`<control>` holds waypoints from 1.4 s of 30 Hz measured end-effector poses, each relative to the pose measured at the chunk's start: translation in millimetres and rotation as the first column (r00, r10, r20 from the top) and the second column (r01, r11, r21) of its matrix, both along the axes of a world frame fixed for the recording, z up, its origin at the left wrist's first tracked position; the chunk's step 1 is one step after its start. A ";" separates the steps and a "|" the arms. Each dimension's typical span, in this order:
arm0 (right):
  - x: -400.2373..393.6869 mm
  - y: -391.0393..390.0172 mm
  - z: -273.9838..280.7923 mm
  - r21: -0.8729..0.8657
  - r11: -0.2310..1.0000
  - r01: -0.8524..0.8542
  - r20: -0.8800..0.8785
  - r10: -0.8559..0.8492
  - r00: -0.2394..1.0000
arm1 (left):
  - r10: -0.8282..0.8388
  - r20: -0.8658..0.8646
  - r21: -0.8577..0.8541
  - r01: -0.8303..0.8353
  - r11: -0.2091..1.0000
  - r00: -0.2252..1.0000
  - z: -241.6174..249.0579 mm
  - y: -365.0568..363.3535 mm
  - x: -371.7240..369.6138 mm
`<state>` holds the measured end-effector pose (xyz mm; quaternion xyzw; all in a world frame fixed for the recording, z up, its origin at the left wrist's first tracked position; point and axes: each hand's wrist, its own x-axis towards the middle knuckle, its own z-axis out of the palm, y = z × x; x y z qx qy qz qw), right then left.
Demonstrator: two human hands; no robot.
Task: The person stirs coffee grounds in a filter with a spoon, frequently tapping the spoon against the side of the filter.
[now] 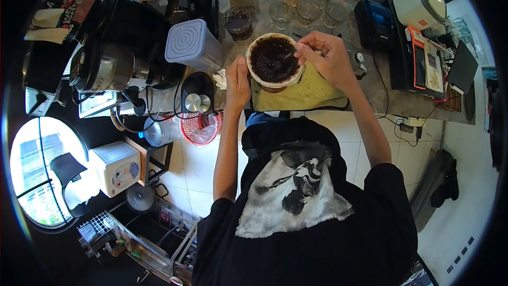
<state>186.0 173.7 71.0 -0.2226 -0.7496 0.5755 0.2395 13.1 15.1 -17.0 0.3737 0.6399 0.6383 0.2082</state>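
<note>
A round coffee dripper (253,77) with a pale filter rim stands at the table's front edge, full of dark, wet coffee grounds (272,59). My left hand (238,82) rests against its left side, fingers together and upright, steadying it. Over the right rim, my right hand (328,61) pinches a thin spoon (288,56) that dips into the grounds; most of its handle is hidden by my fingers. Under and beside the dripper lies a yellow-green cloth (323,91). What supports the dripper is mostly hidden.
Several clear glasses (307,13) and a patterned glass of dark liquid (237,23) stand behind the dripper. To the left are a lidded plastic container (193,45), a crumpled tissue (220,78) and a black device with metal knobs (197,103). A blue-black printer (374,24) sits at right.
</note>
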 end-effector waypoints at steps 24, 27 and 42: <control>2.0 -5.7 31.5 0.378 0.925 -0.028 0.120 -0.019 0.993 | -0.031 -0.003 -0.029 0.031 0.999 1.000 7.0 -3.3 -0.3; -0.6 -4.6 25.0 0.468 0.883 -0.039 0.112 -0.015 0.994 | -0.036 0.025 -0.036 0.037 0.999 0.999 5.6 -3.1 -0.9; 0.4 2.2 34.5 0.569 0.817 0.100 -0.023 -0.105 0.994 | -0.009 -0.020 -0.017 0.009 1.000 1.000 10.8 -1.4 2.7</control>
